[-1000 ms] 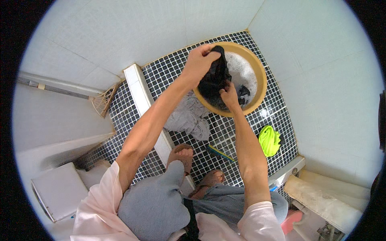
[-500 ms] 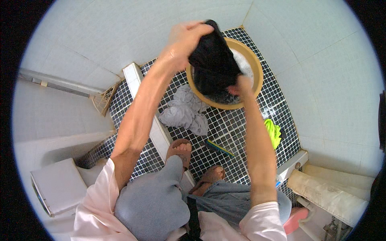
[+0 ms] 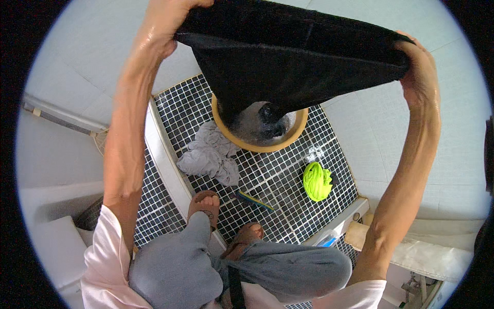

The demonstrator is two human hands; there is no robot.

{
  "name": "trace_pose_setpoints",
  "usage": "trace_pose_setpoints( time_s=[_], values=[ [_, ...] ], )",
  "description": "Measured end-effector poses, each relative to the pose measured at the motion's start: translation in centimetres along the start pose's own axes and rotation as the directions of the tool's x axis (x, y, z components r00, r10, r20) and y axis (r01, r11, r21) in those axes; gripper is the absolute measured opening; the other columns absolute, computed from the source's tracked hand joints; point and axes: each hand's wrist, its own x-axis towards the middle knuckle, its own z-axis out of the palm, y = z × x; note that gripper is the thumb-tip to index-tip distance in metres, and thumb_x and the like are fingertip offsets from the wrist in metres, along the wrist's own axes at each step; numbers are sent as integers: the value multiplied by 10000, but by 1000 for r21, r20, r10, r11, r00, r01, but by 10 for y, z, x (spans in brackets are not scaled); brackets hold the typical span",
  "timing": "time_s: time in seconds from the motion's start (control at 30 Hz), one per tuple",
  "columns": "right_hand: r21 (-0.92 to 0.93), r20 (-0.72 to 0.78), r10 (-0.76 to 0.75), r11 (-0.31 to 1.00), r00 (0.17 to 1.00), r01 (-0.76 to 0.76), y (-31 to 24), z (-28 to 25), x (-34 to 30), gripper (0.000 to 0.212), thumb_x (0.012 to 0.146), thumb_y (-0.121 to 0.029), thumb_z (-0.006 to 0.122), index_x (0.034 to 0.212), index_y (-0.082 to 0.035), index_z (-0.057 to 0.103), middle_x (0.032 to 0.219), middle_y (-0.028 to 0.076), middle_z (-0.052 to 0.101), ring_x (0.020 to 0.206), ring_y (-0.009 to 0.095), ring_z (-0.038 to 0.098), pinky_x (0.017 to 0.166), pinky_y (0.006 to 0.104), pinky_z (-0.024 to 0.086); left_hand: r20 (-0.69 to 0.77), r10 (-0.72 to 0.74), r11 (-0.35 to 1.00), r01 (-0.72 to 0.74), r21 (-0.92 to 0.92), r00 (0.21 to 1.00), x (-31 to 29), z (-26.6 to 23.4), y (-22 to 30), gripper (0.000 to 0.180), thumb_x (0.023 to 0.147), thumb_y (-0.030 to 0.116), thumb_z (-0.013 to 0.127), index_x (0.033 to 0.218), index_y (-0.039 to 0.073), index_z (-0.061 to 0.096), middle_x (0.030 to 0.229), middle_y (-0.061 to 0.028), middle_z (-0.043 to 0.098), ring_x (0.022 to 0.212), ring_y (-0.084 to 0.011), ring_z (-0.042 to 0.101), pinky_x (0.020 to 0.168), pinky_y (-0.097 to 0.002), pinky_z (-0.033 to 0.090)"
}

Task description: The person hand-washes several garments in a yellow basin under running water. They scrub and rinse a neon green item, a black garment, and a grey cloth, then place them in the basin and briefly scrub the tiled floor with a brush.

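Note:
A wet-looking black garment (image 3: 288,69) is stretched wide between my raised hands. My left hand (image 3: 167,20) grips one end of its band-like upper edge, partly cut off by the top of the view. At the other end, my right hand (image 3: 419,67) has its fingers wrapped round the cloth. The garment narrows downward, and its lower part hangs into a tan basin (image 3: 265,148) of foamy water, covering the basin's far side. More dark cloth (image 3: 270,116) shows in the water; whether it belongs to the same garment I cannot tell.
Crumpled grey cloth (image 3: 211,157) lies left of the basin on dark tiles, with a brush (image 3: 254,201) near my sandalled feet. A bundled neon-yellow cloth (image 3: 316,181) sits to the right. White ledges (image 3: 163,154) border the floor; pale walls rise close around.
Both hands have lifted the black garment out of the basin and spread apart, opening it wide. My right hand has moved up and right, my left hand up and left.

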Motion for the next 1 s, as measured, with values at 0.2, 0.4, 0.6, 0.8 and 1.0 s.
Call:
trace_pose_setpoints(
  time_s=[0.2, 0.4, 0.6, 0.8, 1.0],
  values=[
    [-29, -71, 155, 987, 985, -158, 4, -12, 4, 205, 877, -168, 699, 990, 2, 713, 887, 59, 686, 797, 161, 611, 725, 338, 474, 123, -142, 965, 165, -202, 982, -1, 20, 32, 92, 832, 57, 690, 895, 5, 731, 796, -62, 710, 691, -153, 661, 642, -284, 556],
    [54, -127, 147, 989, 981, -141, 22, -6, 5, 241, 897, -175, 696, 1035, 21, 716, 921, 80, 703, 820, 184, 633, 766, 334, 501, 5, -91, 984, 91, -150, 996, 5, 26, 24, 110, 871, 87, 692, 918, -2, 737, 824, -85, 731, 714, -160, 678, 669, -286, 555],
    [-260, 148, -71, 960, 986, 108, 109, 55, -7, 350, 912, -87, 513, 1169, -63, 749, 797, 63, 692, 679, 145, 608, 638, 310, 490, 167, 125, 836, -195, 513, 978, -17, 60, -79, 688, 967, 630, 591, 1058, -37, 733, 853, -136, 732, 803, -206, 687, 724, -385, 541],
    [-775, 465, 300, 593, 833, 219, 288, 180, -96, 321, 843, -155, 602, 1106, -56, 758, 1089, 270, 687, 1083, 445, 635, 989, 485, 516, 435, -530, 492, -155, 857, 728, -102, 123, -255, 448, 997, 413, 607, 1306, 91, 647, 1079, -216, 648, 975, -387, 683, 839, -492, 569],
    [-835, 480, 400, 481, 781, 267, 378, 246, -160, 464, 828, -137, 704, 1223, 1, 504, 1369, 192, 494, 1254, 364, 522, 967, 488, 529, 482, -508, 346, -343, 873, 714, -128, 138, -341, 672, 902, 147, 634, 1542, 224, 445, 1336, -187, 488, 1206, -408, 512, 951, -518, 497]
  ],
)
